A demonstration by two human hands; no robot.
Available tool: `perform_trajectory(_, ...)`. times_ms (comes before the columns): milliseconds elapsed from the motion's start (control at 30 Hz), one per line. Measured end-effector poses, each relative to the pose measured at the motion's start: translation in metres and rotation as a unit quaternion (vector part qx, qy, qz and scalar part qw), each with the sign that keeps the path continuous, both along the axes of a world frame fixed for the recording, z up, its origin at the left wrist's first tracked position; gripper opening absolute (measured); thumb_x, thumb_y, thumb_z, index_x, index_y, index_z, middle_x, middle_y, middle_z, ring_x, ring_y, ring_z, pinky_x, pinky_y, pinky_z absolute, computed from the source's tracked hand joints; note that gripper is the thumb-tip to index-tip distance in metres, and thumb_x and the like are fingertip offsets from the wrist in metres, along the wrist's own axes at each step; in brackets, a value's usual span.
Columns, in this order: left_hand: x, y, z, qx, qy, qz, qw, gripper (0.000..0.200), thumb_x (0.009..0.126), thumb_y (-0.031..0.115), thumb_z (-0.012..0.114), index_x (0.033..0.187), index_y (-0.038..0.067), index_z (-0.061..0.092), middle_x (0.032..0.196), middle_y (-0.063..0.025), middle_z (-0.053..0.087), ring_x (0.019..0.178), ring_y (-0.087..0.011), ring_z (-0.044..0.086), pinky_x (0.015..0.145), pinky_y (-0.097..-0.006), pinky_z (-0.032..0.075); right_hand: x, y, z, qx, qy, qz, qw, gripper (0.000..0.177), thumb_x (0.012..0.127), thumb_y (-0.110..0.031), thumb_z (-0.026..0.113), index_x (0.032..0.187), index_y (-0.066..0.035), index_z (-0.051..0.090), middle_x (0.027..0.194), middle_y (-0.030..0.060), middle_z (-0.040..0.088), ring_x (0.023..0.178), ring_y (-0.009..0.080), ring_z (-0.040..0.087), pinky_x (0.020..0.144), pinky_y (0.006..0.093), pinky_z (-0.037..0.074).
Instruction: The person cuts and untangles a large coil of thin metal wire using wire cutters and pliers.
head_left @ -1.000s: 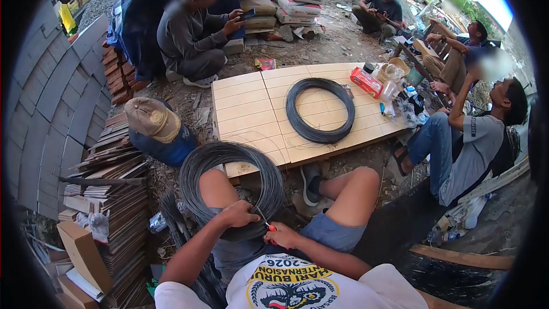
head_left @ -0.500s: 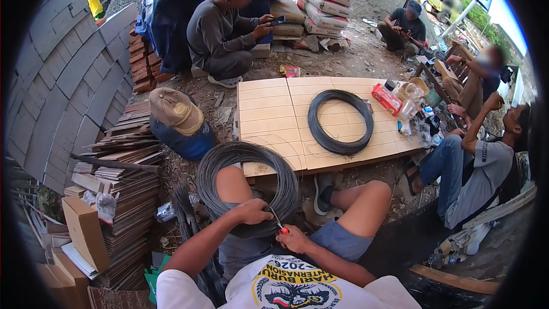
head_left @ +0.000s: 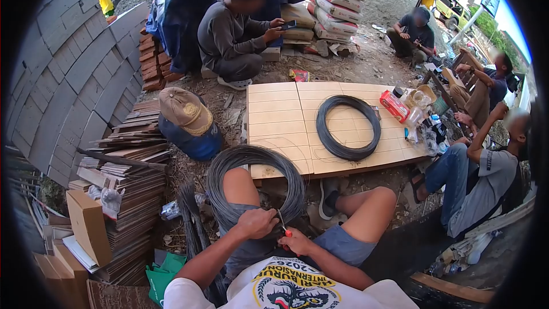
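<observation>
A large coil of dark wire lies over one bare thigh. My left hand is closed on the near side of this coil. In my right hand are red-handled pliers, their metal jaws pointing up towards the coil's wire beside my left hand. Whether the jaws touch a strand is too small to tell. A second wire coil rests flat on the low wooden table in front of me.
Stacked thin tiles, cardboard boxes and a cap on a blue container stand left. One person crouches beyond the table with a phone; others sit at the right. A red packet and plastic bags lie at the table's right end.
The whole view has shifted, so the scene sits slightly further right and lower. My hands keep their holds on the coil and the pliers, with little movement between them.
</observation>
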State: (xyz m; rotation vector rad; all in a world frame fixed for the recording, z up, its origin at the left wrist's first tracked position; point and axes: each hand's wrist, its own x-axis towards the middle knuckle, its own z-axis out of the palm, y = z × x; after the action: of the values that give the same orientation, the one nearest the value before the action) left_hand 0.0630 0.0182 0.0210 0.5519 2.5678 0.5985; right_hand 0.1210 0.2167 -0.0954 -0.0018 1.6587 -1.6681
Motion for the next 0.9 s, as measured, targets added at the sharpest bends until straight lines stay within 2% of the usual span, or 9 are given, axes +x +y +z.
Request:
perform_trajectory(300, -0.013, -0.005, -0.015, 0.035, -0.046, 0.004, 0.998, 0.039, 0.095, 0.037, 0.057, 0.104, -0.001, 0.062, 0.094, -0.0267, 0.068, 0.095, -0.0451, 0.065, 0.082, -0.0536, 0.049, 0.003, 0.003, 0.017, 0.039, 0.04, -0.006, 0.998, 0.01, 0.088, -0.009, 0.063, 0.088, -0.004, 0.054, 0.069, 0.0022, 0.056, 0.06, 0.0119, 0.053, 0.056, 0.0293, 0.043)
perform_trajectory(367, -0.018, -0.006, -0.027, 0.061, -0.094, 0.013, 0.994, 0.04, 0.093, 0.036, 0.058, 0.104, -0.002, 0.065, 0.099, -0.0281, 0.067, 0.099, -0.0451, 0.064, 0.085, -0.0524, 0.049, 0.003, 0.004, 0.02, 0.025, 0.008, -0.011, 1.0, 0.013, 0.086, -0.012, 0.064, 0.089, -0.002, 0.056, 0.073, 0.0041, 0.061, 0.062, 0.0116, 0.056, 0.055, 0.0284, 0.045)
perform_trajectory(467, -0.019, 0.003, -0.026, 0.036, -0.099, 0.05, 0.993, 0.041, 0.091, 0.035, 0.058, 0.101, -0.003, 0.067, 0.101, -0.028, 0.068, 0.1, -0.0451, 0.064, 0.089, -0.0508, 0.049, -0.001, 0.006, 0.043, 0.026, -0.041, -0.006, 0.999, 0.011, 0.086, -0.011, 0.063, 0.089, -0.003, 0.056, 0.074, 0.0038, 0.061, 0.061, 0.0114, 0.056, 0.055, 0.0277, 0.044)
perform_trajectory(500, -0.019, 0.005, -0.029, 0.024, -0.096, 0.068, 0.993, 0.043, 0.087, 0.037, 0.061, 0.101, -0.003, 0.069, 0.102, -0.028, 0.068, 0.102, -0.0439, 0.064, 0.09, -0.0504, 0.049, 0.002, 0.008, 0.019, 0.008, -0.048, -0.011, 0.999, 0.011, 0.086, -0.011, 0.064, 0.092, -0.004, 0.058, 0.078, 0.0048, 0.063, 0.068, 0.0127, 0.059, 0.061, 0.0274, 0.048)
perform_trajectory(633, -0.016, 0.008, -0.026, 0.008, -0.088, 0.086, 0.992, 0.046, 0.086, 0.039, 0.063, 0.102, -0.003, 0.069, 0.101, -0.0277, 0.068, 0.102, -0.0426, 0.065, 0.089, -0.0494, 0.05, 0.002, 0.012, 0.014, -0.006, -0.072, 0.001, 0.997, 0.013, 0.086, -0.01, 0.064, 0.095, -0.003, 0.06, 0.084, 0.0063, 0.066, 0.077, 0.0145, 0.063, 0.071, 0.0279, 0.05)
perform_trajectory(700, -0.019, 0.007, -0.022, 0.003, -0.113, 0.089, 0.99, 0.046, 0.083, 0.04, 0.067, 0.1, -0.002, 0.07, 0.099, -0.0268, 0.069, 0.1, -0.0403, 0.066, 0.087, -0.0476, 0.051, 0.002, 0.014, 0.003, -0.073, -0.105, -0.02, 0.992, 0.014, 0.086, -0.01, 0.064, 0.097, -0.002, 0.062, 0.089, 0.0078, 0.067, 0.085, 0.0159, 0.065, 0.079, 0.0283, 0.05)
perform_trajectory(733, -0.022, 0.004, -0.022, 0.004, -0.12, 0.088, 0.989, 0.046, 0.083, 0.04, 0.067, 0.1, -0.002, 0.07, 0.099, -0.0268, 0.069, 0.1, -0.0403, 0.066, 0.087, -0.0476, 0.051, 0.0, 0.014, 0.008, -0.072, -0.112, -0.022, 0.991, 0.014, 0.086, -0.01, 0.064, 0.097, -0.002, 0.062, 0.089, 0.0078, 0.067, 0.085, 0.0159, 0.065, 0.079, 0.0283, 0.05)
perform_trajectory(800, -0.023, -0.001, -0.025, 0.044, -0.129, 0.069, 0.988, 0.044, 0.081, 0.038, 0.071, 0.092, -0.004, 0.07, 0.087, -0.0258, 0.069, 0.087, -0.0392, 0.068, 0.079, -0.0467, 0.05, -0.005, 0.013, 0.016, -0.066, -0.129, -0.006, 0.989, 0.014, 0.087, -0.01, 0.064, 0.097, -0.001, 0.062, 0.089, 0.0079, 0.068, 0.086, 0.0163, 0.065, 0.079, 0.0279, 0.05)
perform_trajectory(900, -0.024, -0.005, -0.02, 0.053, -0.158, 0.064, 0.984, 0.041, 0.08, 0.036, 0.073, 0.086, -0.005, 0.07, 0.079, -0.0239, 0.067, 0.077, -0.0353, 0.067, 0.073, -0.0447, 0.049, -0.005, 0.006, 0.017, -0.056, -0.128, -0.011, 0.99, 0.014, 0.087, -0.013, 0.064, 0.095, -0.001, 0.062, 0.088, 0.0081, 0.068, 0.082, 0.0161, 0.064, 0.076, 0.0281, 0.049)
